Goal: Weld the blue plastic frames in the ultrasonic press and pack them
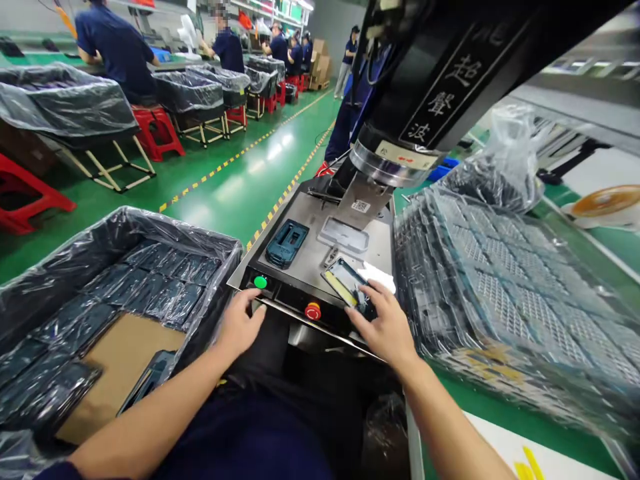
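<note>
My right hand (pixel 383 323) grips the near end of a dark plastic casing (pixel 345 280) with a pale inside and a yellow strip, tilted over the front right of the machine's metal bed (pixel 313 250). My left hand (pixel 240 325) holds nothing; its thumb and forefinger are apart at the machine's front edge, just below a green button (pixel 261 282). A dark teal casing (pixel 287 243) lies on the bed's left. Behind the held casing is a light grey fixture (pixel 344 237), under the metal head (pixel 363 200) of the ultrasonic machine.
A red stop button (pixel 313 311) sits on the front panel. At left, a plastic-lined bin (pixel 230 250) contains wrapped dark casings and cardboard (pixel 135 343). Stacked clear trays (pixel 500 267) stand close on the right. Co-workers (pixel 113 50) sit along a far bench.
</note>
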`<action>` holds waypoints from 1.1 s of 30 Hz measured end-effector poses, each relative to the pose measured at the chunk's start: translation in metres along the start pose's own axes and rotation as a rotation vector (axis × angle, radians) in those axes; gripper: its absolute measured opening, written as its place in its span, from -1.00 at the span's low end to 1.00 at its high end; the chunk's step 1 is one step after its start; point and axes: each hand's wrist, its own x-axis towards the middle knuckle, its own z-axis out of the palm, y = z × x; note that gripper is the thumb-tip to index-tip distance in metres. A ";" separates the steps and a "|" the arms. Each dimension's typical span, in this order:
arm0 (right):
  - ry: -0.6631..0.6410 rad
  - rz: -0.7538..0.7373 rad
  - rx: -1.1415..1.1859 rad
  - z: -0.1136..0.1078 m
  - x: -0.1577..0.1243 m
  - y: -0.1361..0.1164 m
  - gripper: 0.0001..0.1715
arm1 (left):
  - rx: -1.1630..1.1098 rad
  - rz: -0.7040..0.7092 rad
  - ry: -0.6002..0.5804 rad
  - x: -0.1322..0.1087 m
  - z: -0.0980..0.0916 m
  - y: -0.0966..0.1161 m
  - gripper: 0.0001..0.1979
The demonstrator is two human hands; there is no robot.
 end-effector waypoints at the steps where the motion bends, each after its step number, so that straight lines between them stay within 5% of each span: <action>1: -0.027 0.012 -0.002 0.001 0.019 0.011 -0.46 | 0.211 0.051 0.065 0.008 -0.013 -0.011 -0.57; 3: -0.089 0.064 -0.001 0.004 0.055 0.032 -0.46 | 0.568 0.051 0.121 0.018 -0.033 -0.033 -0.45; 6: -0.178 0.201 0.006 0.012 0.101 0.055 -0.47 | 0.843 -0.131 0.040 0.021 -0.049 -0.066 -0.33; 11: -0.301 0.388 0.070 0.023 0.154 0.078 -0.47 | 0.957 -0.246 -0.053 0.013 -0.044 -0.100 -0.26; 17: -0.416 0.460 0.200 0.036 0.196 0.105 -0.43 | 0.932 -0.230 -0.038 0.014 -0.041 -0.104 -0.24; 24: -0.372 0.309 0.269 0.052 0.205 0.110 -0.20 | 0.892 -0.216 -0.020 0.015 -0.040 -0.106 -0.24; 29: -0.325 0.170 -0.058 0.065 0.191 0.103 -0.48 | 0.916 -0.225 -0.035 0.015 -0.042 -0.104 -0.24; 33: -0.256 0.187 -0.194 0.076 0.173 0.092 -0.51 | 0.962 -0.206 -0.053 0.014 -0.044 -0.104 -0.25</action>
